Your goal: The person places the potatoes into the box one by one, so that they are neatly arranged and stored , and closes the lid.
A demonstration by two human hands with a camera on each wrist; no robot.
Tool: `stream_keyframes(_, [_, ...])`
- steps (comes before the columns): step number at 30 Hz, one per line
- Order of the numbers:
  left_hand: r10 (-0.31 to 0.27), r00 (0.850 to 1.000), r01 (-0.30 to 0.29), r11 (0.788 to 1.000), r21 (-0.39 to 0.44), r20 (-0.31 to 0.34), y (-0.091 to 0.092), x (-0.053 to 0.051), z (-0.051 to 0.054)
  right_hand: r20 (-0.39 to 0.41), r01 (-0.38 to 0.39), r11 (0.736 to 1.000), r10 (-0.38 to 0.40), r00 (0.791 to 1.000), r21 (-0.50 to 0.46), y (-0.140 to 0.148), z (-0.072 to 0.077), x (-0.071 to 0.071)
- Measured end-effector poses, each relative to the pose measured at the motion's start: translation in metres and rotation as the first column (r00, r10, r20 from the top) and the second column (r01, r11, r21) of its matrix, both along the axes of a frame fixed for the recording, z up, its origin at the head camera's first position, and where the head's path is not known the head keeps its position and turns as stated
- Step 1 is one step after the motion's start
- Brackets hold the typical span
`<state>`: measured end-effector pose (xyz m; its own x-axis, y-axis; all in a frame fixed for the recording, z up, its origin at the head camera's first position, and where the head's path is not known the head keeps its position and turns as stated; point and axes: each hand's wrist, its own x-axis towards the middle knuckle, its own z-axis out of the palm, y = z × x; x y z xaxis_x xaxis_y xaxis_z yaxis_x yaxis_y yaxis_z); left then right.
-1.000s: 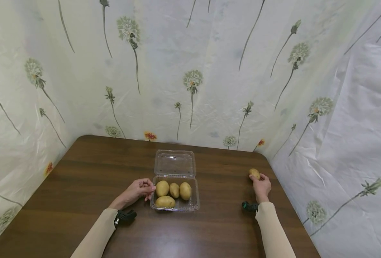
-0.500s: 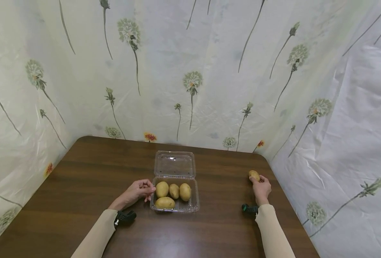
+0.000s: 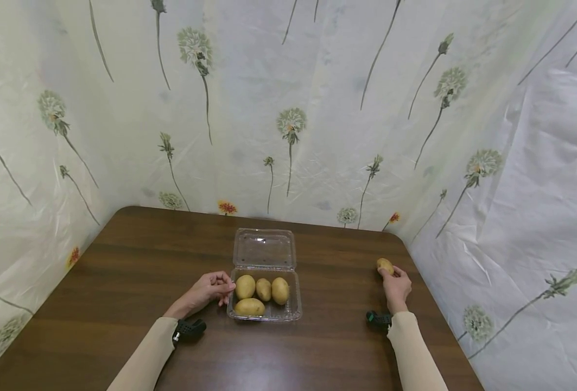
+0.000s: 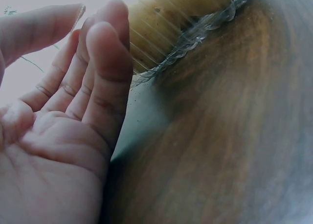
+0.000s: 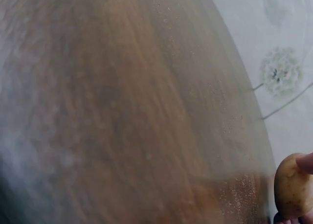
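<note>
A clear plastic clamshell container [image 3: 290, 312] lies on the brown wooden table with its lid [image 3: 264, 250] laid back. Several yellow potatoes [image 3: 250, 307] sit inside it. At the container's left rim, my left hand [image 3: 211, 288] pinches the edge between thumb and fingers. The left wrist view shows that palm [image 4: 54, 160] and the fingers beside the potatoes [image 4: 151, 35], which show through the plastic wall. Far to the right, my right hand [image 3: 397, 283] grips a single potato [image 3: 385, 265]. This potato [image 5: 292, 187] appears at the lower right of the right wrist view, partly cut off.
The brown table [image 3: 327, 347] has rounded far corners. A pale curtain [image 3: 327, 136] with a dandelion print hangs behind it and along both sides. The right table edge [image 3: 435, 298] runs close to my right hand.
Hands, potatoes and container hold nearly the same places. The head view has tilted slightly, so everything sits a few pixels lower than one second ago.
</note>
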<state>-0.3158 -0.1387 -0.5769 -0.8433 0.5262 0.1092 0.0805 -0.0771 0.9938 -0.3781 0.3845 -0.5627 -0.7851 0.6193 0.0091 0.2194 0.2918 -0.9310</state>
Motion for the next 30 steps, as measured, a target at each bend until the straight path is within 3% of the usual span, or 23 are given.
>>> stream_keyframes(21, [-0.001,1.000,0.001,1.000,0.012,0.002,0.0007,0.0007,0.0005,-0.017,0.016,1.000,-0.016,1.000,-0.002,0.0067,-0.0030,0.0045])
stream_keyframes(30, [-0.009,1.000,0.009,1.000,0.024,-0.007,0.0007,0.0017,0.0012,-0.043,0.018,1.000,-0.018,0.999,0.007,0.0040,0.0021,0.0069])
